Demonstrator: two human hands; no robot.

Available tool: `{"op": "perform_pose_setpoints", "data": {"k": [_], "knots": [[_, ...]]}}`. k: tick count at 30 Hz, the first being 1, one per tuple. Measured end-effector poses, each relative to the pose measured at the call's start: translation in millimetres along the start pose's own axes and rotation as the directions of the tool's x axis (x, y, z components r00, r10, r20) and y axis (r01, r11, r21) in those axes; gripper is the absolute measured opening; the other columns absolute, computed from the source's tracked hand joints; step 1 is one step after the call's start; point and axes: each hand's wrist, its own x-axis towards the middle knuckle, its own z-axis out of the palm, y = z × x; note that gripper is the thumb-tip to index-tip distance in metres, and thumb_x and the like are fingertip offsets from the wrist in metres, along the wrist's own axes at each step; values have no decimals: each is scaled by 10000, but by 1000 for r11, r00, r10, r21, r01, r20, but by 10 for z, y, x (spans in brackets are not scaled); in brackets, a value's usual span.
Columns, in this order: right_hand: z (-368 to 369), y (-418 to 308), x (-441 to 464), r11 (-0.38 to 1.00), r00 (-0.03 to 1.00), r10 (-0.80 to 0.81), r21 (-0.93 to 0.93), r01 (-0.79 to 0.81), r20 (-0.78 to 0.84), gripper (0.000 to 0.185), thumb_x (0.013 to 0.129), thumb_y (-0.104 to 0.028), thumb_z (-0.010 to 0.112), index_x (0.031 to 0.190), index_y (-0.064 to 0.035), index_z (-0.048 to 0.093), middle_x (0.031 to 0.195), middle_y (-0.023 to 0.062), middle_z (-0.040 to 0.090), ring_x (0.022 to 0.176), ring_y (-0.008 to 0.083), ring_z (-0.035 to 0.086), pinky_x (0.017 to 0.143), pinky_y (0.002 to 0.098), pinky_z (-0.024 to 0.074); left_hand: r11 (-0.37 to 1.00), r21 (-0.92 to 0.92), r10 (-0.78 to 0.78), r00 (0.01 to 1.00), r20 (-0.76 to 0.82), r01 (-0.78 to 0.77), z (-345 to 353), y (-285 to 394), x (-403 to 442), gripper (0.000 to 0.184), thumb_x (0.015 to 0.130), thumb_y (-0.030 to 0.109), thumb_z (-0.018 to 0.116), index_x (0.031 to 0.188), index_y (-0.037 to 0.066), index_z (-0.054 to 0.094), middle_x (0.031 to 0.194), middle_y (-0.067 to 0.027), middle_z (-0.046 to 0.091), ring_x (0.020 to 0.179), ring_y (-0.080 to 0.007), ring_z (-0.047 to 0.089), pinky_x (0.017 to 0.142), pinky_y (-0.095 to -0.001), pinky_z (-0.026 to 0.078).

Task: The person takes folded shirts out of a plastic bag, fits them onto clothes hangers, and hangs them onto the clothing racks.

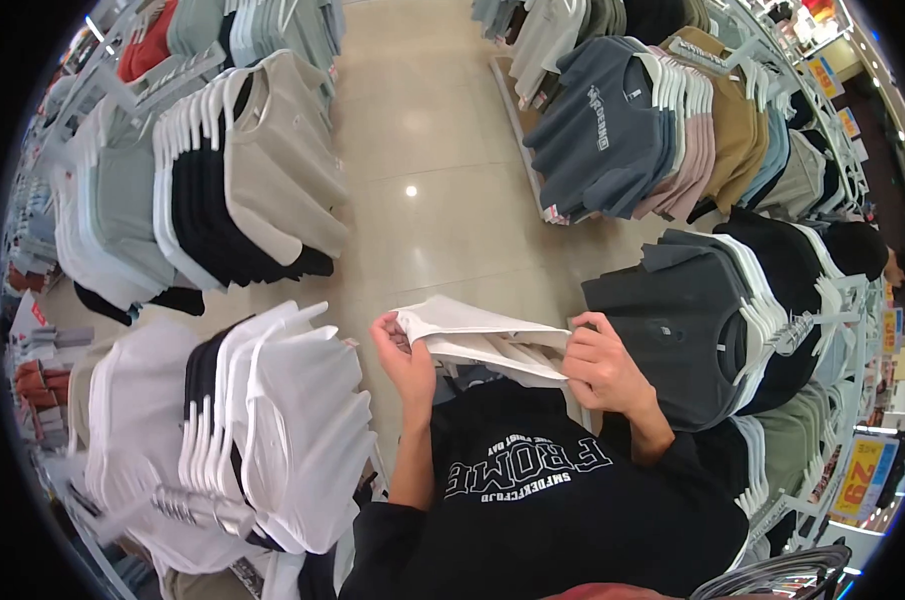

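Note:
A cream garment (488, 325) is stretched sideways in front of my black printed shirt, its upper and lower edges parted so that folds of cloth show inside. Closed on its left end is my left hand (409, 368), thumb up along the edge. My right hand (605, 372) pinches the other end, with its fingers curled over the cloth. What kind of garment it is cannot be made out, as most of it is bunched or hangs out of sight. No hanger shows in either hand.
White shirts (303, 430) hang close on my left, with beige and black shirts (283, 165) farther along. Dark grey shirts (673, 325) hang near on the right, beyond them blue-grey ones (608, 130). A tiled aisle (413, 140) runs ahead. A price sign (863, 477) stands right.

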Motion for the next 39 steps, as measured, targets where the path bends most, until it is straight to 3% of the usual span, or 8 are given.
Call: {"op": "perform_pose_setpoints", "data": {"k": [4, 7, 13, 16, 20, 30, 38, 39], "knots": [[-71, 468, 308, 997, 997, 66, 48, -68, 45, 128, 629, 22, 615, 610, -34, 502, 622, 58, 489, 693, 226, 525, 897, 413, 450, 981, 196, -9, 1000, -25, 14, 335, 20, 551, 292, 765, -100, 495, 1039, 0, 503, 895, -54, 524, 764, -112, 524, 687, -241, 446], [-118, 966, 564, 995, 995, 88, 52, -90, 40, 122, 624, 20, 613, 609, -36, 505, 631, 64, 508, 705, 237, 537, 892, 395, 453, 977, 204, 39, 988, 151, -69, 609, -149, 1065, 209, 741, -95, 456, 919, -9, 523, 799, -52, 510, 704, -115, 487, 634, -248, 420], [-526, 2358, 989, 959, 968, 238, 140, -246, 75, 107, 635, -17, 630, 736, -24, 596, 709, 81, 555, 767, 279, 548, 871, 400, 439, 967, 168, 175, 979, 101, -190, 1813, 246, 2107, 126, 730, -60, 406, 788, -11, 507, 689, -55, 511, 640, -127, 451, 571, -269, 374], [-824, 2754, 1337, 902, 919, 386, 179, -393, 77, 181, 671, -75, 683, 840, -38, 629, 780, 80, 574, 828, 283, 546, 870, 384, 424, 964, 52, 253, 958, 131, -262, 2432, 647, 2521, 107, 767, -66, 382, 775, 3, 464, 711, -32, 482, 663, -103, 426, 616, -240, 378], [-745, 3393, 1784, 957, 962, 262, 108, -270, 76, 224, 754, -183, 742, 911, -64, 636, 800, 77, 573, 862, 279, 548, 855, 392, 414, 954, -60, 300, 931, 208, -294, 2949, 980, 2962, 123, 764, -86, 363, 783, -1, 450, 734, -46, 482, 689, -110, 428, 657, -236, 389], [-535, 4387, 2927, 931, 939, 336, 172, -321, -65, 147, 742, -65, 652, 800, -22, 524, 776, 127, 544, 824, 327, 550, 786, 427, 436, 953, -99, 302, 911, 282, -285, 3527, 1216, 4631, 132, 776, -82, 360, 807, 1, 458, 767, -53, 494, 711, -111, 419, 679, -231, 382], [-1256, 4792, 4141, 898, 891, 405, -92, -430, -205, 265, 706, -49, 681, 960, -8, 619, 882, 150, 619, 917, 361, 603, 856, 437, 484, 749, 155, 512, 711, 481, -644, 4097, 1199, 6837, 39, 810, 25, 538, 832, 5, 563, 678, -81, 547, 635, -144, 514, 601, -285, 433], [-1327, 4826, 4261, 880, 870, 446, -73, -468, -210, 240, 716, -45, 672, 946, 0, 621, 887, 153, 625, 927, 360, 605, 857, 428, 486, 737, 193, 462, 691, 556, -648, 4215, 1242, 7047, 99, 766, 63, 552, 847, 9, 574, 747, -130, 590, 696, -261, 560, 636, -356, 455]]}}
